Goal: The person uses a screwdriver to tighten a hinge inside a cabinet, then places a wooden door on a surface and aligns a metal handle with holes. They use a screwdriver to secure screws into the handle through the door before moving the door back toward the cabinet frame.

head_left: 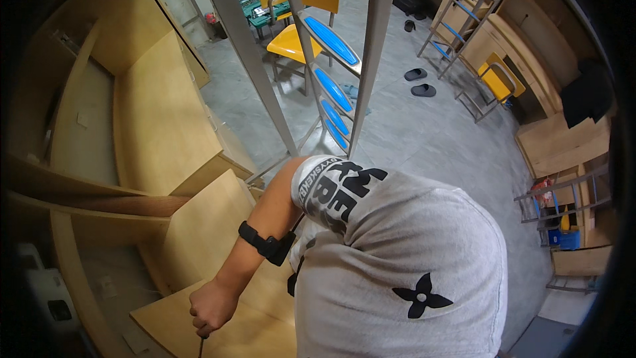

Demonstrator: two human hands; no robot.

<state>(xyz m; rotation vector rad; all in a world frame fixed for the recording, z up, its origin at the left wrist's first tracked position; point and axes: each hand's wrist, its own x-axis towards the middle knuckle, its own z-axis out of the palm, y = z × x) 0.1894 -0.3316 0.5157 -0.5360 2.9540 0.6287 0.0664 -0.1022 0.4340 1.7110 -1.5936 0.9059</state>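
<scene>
My right arm bends across the lower middle of the head view, its sleeve light grey. My right hand (215,306) is closed in a fist. A thin dark shaft, which looks like that of a screwdriver (201,347), points down out of the fist; the handle is hidden in my fingers and the tip is cut off by the lower edge. Beneath the hand lies a pale wooden board (258,328). A black strapped device (268,244) sits round the forearm. My left hand is not in view.
Wooden desk and shelf units (165,99) stand on the left, with a white appliance (56,298) at lower left. A metal ladder with blue treads (333,89) rises ahead. Beyond are yellow chairs (288,43), a green tool case (258,3) and black slippers (423,90).
</scene>
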